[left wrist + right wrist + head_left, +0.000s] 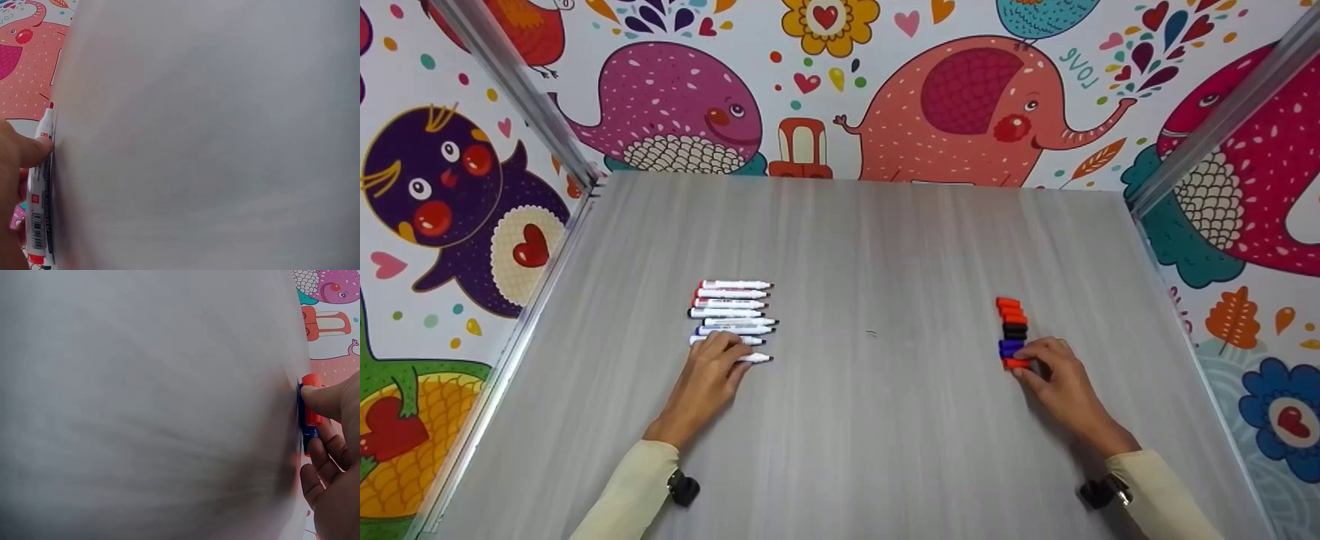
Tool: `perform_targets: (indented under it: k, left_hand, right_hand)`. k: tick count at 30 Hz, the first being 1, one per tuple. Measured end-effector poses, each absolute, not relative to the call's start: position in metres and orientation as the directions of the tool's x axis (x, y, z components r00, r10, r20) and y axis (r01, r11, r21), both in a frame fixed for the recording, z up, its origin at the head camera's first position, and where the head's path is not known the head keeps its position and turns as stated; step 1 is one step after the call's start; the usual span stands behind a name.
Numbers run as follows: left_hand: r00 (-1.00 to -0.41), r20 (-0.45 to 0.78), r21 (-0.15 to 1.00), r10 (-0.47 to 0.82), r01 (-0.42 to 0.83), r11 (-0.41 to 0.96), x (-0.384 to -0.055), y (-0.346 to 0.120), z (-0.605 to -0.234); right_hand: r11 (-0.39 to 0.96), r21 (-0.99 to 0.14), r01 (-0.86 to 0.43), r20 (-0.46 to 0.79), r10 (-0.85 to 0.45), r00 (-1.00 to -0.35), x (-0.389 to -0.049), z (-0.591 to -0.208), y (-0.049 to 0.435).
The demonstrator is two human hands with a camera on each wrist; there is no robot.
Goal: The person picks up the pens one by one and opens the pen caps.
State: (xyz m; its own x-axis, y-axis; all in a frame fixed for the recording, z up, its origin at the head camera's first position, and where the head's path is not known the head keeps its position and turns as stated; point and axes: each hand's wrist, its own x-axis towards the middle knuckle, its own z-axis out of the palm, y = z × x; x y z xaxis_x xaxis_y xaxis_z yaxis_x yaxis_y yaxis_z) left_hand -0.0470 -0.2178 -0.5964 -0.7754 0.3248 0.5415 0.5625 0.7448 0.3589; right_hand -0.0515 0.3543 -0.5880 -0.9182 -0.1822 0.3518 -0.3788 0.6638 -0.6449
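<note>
My left hand [709, 379] pinches an uncapped white marker [757, 358] at the near end of a row on the left side of the table. In the left wrist view, this marker [38, 197] shows a red tip and a red end, with the thumb across its barrel. Beyond it lie several uncapped white markers [733, 304], side by side, tips pointing right. At the right, my right hand [1065, 382] pinches a red marker cap [313, 405] between thumb and fingers. Blue caps [1009, 349], black caps [1015, 330] and more red caps [1011, 309] continue the row behind it.
The grey wood-grain table [877, 435] spans between the two rows, with a small dark mark [871, 333] near its middle. Cartoon-printed walls [810, 82] stand behind and at both sides, with metal posts [521, 97] at the corners.
</note>
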Motion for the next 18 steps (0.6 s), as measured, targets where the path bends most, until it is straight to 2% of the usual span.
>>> perform_targets:
  k: [8,18]
  left_hand:
    - [-0.782,0.532,0.312,0.324,0.537,0.784,-0.0481,-0.2173,-0.5962]
    - [-0.789,0.530,0.303,0.312,0.519,0.799,-0.0557,-0.2120,-0.5886]
  right_hand:
    - [0.661,-0.664,-0.350,0.315,-0.178,-0.932,-0.0503,-0.5867,0.3578]
    - [0.654,-0.649,-0.388,0.365,-0.179,-0.914,-0.0556,-0.5786,0.3590]
